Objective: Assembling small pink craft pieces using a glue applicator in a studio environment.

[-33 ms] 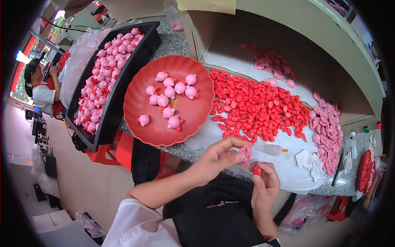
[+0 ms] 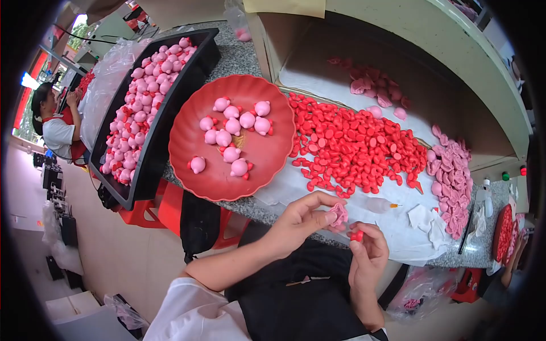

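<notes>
Pink piece [image 2: 339,214]: one, soft-looking, matt, with folded, ruffled edges; located to the right of the red dish and toward the person, raised in the left hand [image 2: 304,219]. Fingers of that hand: drawn together, pinching the piece against the thumb.

Red piece [image 2: 356,235]: one, small, smooth, lobed; held farther right of the dish, in the right hand [image 2: 369,250], its fingers nearly closed, the piece nipped between thumb and fingertips.

Red dish [image 2: 185,128]: round, shallow, scalloped rim, fluted wall. Contents: pink balls [image 2: 247,120], smooth, each with a small nub, red bits attached to several.

Black tray [image 2: 170,113]: deep, rectangular, straight-walled, left of the dish; heaped with similar pink balls.

Red pieces [image 2: 358,148]: loose heap, sleek, rounded, some showing flat oval faces; just right of the dish, on white sheeting [image 2: 392,241].

Pink folded pieces [image 2: 451,176]: piled, crinkled; well right of the dish.

Bottle [image 2: 378,205]: translucent, orange tip, lying right of the dish. Tissue [image 2: 427,225]: white, crumpled, farther right.

Table [image 2: 238,57]: speckled grey, stone-like, beneath the dish.
</notes>
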`<state>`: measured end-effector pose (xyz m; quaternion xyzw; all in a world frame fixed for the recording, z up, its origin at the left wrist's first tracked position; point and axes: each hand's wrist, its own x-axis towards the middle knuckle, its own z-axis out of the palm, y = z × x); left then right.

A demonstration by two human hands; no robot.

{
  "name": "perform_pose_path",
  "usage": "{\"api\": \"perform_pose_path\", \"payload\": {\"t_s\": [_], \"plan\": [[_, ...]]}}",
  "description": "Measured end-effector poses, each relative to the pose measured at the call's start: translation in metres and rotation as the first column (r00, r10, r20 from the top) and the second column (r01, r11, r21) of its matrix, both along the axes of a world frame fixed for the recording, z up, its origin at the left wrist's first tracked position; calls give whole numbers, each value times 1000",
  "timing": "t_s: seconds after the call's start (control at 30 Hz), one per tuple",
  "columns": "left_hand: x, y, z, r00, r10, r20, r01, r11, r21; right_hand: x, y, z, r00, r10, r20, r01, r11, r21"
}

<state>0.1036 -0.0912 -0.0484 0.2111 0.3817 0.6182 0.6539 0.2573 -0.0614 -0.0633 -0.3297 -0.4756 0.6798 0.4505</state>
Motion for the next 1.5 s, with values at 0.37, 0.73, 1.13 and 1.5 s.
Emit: {"api": "perform_pose_path", "payload": {"t_s": [0.37,0.73,1.13,1.5], "plan": [[20,-16,-24,851,247,-463,-162,963,216,3,-9,0,998,60,-1,-60,997,-51],[26,-19,-12,686,304,-661,-72,933,354,-1,-12,1,1000,15,22,-15,1000,1],[26,-23,-12,748,177,-639,-40,974,224,2,-13,4,998,67,3,-67,994,-85],[21,-13,-16,906,-12,-424,39,998,56,2,-2,6,983,129,130,-107,981,-164]]}}
